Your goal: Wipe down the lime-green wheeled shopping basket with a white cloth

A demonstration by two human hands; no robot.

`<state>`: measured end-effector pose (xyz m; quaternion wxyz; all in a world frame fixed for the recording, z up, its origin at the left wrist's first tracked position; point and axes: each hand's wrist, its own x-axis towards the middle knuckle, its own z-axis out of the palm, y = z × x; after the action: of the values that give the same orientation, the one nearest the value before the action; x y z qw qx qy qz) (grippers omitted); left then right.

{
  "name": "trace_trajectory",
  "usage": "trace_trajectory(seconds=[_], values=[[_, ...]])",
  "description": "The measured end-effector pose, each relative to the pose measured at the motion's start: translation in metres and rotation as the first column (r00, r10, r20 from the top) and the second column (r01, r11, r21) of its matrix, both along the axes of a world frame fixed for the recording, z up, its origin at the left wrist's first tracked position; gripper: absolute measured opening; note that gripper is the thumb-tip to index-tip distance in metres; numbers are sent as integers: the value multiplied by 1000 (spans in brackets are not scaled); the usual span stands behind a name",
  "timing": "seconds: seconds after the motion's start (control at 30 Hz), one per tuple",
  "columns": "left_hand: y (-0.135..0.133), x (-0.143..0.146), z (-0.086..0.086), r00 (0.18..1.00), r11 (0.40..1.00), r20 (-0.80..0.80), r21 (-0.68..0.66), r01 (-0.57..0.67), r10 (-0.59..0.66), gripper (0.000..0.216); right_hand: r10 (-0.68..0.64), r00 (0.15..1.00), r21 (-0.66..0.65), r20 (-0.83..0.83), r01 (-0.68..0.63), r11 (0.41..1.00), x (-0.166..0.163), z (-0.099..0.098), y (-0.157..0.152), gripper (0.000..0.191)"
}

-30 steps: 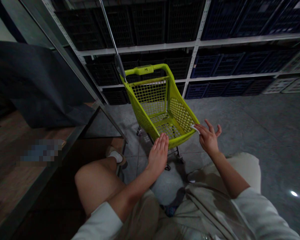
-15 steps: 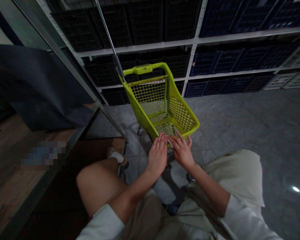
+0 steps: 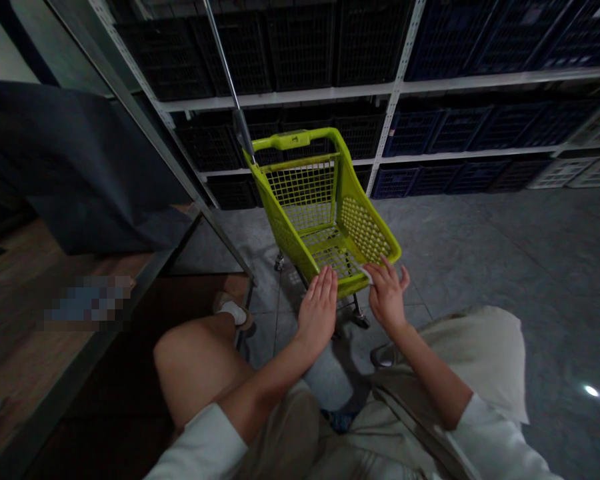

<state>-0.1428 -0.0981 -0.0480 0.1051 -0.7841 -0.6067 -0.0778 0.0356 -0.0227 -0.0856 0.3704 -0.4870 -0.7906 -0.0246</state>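
A lime-green plastic shopping cart (image 3: 305, 261) with lattice sides stands on the floor before my knees. My left hand (image 3: 319, 308) lies with its fingers stretched out and side by side at the near left corner of the rim. My right hand (image 3: 387, 293) is at the near right part of the rim, thumb and fingers pinched on a small white piece (image 3: 364, 273) that looks like tissue or cloth. Most of that piece is hidden by the fingers. The basket holds nothing that I can see.
A metal pole (image 3: 223, 57) rises at the cart's back left corner. Behind it, white racks (image 3: 393, 120) carry rows of dark crates (image 3: 300, 47). At left is a wooden table (image 3: 15, 280) with a dark cloth and a blurred-out item. My knees flank the cart's near end.
My right hand has moved right along the near rim, away from my left hand, with the white piece in its fingers. My left hand has stayed nearly in place.
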Motion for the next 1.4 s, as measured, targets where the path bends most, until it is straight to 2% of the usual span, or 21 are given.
trace_trajectory(seconds=[0.13, 0.23, 0.33, 0.4, 0.5, 0.6, 0.67, 0.73, 0.9, 1.0, 1.1, 1.2, 1.3, 1.4], values=[[-1, -1, -1, 1000, 1000, 0, 27, -5, 5, 59, 122, 992, -77, 2, -122, 990, -52, 8, -38, 54], [-2, -2, 0, 1000, 1000, 6, 25, 0, 0, 59, 174, 983, -99, 63, -168, 981, -51, 10, -40, 57], [-2, -2, 2, 1000, 1000, 17, 10, 5, -5, 63, 247, 949, -61, 195, -239, 969, -17, 7, -23, 59], [-1, -2, 3, 1000, 1000, 11, -3, 10, -10, 64, 247, 935, -22, 252, -250, 968, 16, 5, -2, 59], [0, -2, 4, 1000, 1000, -10, -21, 8, -8, 63, 110, 961, 46, 255, -126, 991, 64, 3, 33, 57], [1, -1, 3, 999, 999, -34, -31, 7, -8, 62, -25, 972, 86, 233, 5, 996, 83, 4, 52, 54], [2, 0, 2, 999, 1000, -45, -28, 4, -5, 61, -70, 978, 73, 199, 57, 996, 72, 5, 46, 50], [2, 1, 1, 999, 1000, -50, -19, -8, 7, 61, -77, 986, 41, 148, 72, 997, 45, 8, 28, 46], [1, 1, 0, 999, 1000, -47, -8, -19, 18, 60, 124, 991, -68, 53, -120, 990, -37, 12, -28, 45], [-1, 0, 0, 998, 1000, -49, -3, -24, 24, 59, 168, 985, -80, 44, -164, 983, -53, 13, -39, 47], [-2, 0, 2, 998, 1000, -60, -1, -21, 20, 60, 231, 960, -47, 160, -226, 973, -32, 12, -28, 47], [-3, 0, 4, 998, 1000, -65, 2, -13, 13, 60, 233, 936, 17, 266, -246, 969, 14, 9, 0, 47], [-2, 0, 5, 998, 1000, -65, 1, -12, 12, 60, 113, 951, 107, 286, -149, 983, 62, 6, 36, 45], [0, 1, 3, 999, 1000, -54, -3, -1, 1, 61, -8, 969, 148, 247, -30, 988, 84, 3, 58, 44]])
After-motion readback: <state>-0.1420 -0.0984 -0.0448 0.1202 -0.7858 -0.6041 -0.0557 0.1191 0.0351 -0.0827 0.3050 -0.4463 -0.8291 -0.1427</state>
